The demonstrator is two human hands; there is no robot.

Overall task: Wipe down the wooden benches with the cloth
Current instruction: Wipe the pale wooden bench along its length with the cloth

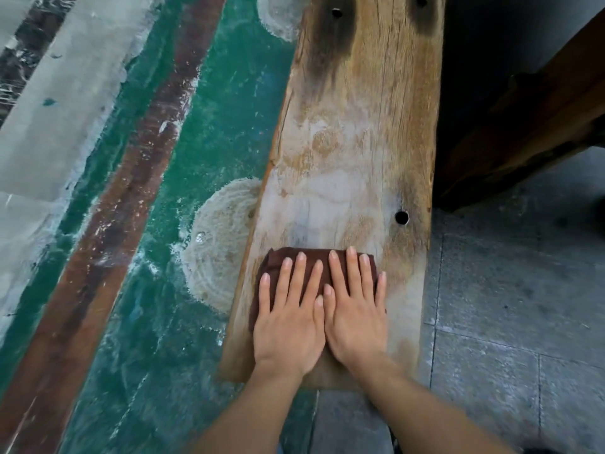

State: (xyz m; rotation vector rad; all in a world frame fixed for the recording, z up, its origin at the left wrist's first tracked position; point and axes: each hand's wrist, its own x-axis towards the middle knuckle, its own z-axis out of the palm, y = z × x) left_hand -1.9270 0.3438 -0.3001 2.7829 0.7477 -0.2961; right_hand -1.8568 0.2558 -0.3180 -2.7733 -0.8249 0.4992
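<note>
A worn, pale wooden bench plank [353, 142] runs away from me through the middle of the head view. It has dark stains and bolt holes far up and one hole [401, 217] on the right side. A folded dark brown cloth [288, 255] lies flat on the plank near its near end. My left hand [288, 319] and my right hand [355, 309] press down on the cloth side by side, fingers spread and flat, thumbs touching. The hands hide most of the cloth.
Two round log stumps [219, 244] [278, 18] show under the plank's left edge. Left of them is a green painted surface [203, 132] with a brown stripe [131, 178]. Grey floor tiles [510, 290] lie on the right, with a dark wooden beam [530, 116] at upper right.
</note>
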